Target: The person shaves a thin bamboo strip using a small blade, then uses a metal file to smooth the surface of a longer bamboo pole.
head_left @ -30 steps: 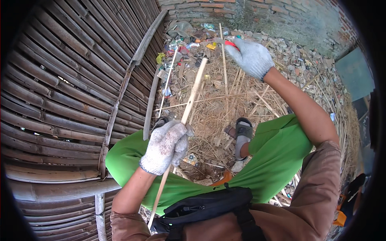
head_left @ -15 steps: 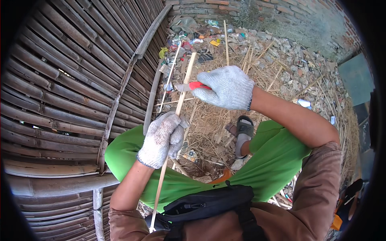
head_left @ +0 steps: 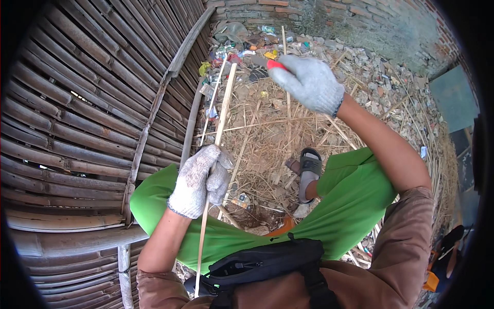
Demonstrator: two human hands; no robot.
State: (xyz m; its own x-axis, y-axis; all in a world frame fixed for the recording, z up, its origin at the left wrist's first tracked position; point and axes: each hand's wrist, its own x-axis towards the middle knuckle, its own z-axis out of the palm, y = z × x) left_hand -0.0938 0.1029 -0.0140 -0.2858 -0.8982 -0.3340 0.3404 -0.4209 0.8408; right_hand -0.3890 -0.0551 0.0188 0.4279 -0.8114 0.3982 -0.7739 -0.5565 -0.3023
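Wrapped in a pale knitted glove, my left hand [head_left: 199, 180] is closed around a long, narrow bamboo strip [head_left: 225, 105]. The strip slants upright, its upper end rising away from me and its thin lower part running down past my leg. Up and to the right, my gloved right hand [head_left: 309, 82] grips a knife [head_left: 276, 65] with a red handle. Its dull blade points left, apart from the strip and beyond its tip; the blade is somewhat blurred. Most of the handle is hidden inside my fist.
A slatted bamboo wall [head_left: 87, 123] fills the left side, and a brick wall [head_left: 360, 26] closes the far side. Straw, rubble and litter cover the ground [head_left: 267, 149], with other thin strips [head_left: 286, 77] lying there. A black waist bag [head_left: 267, 257] sits across my lap.
My right hand with the knife has moved up and away from the strip, where the blade had been against it. My left hand and the strip have shifted slightly left.
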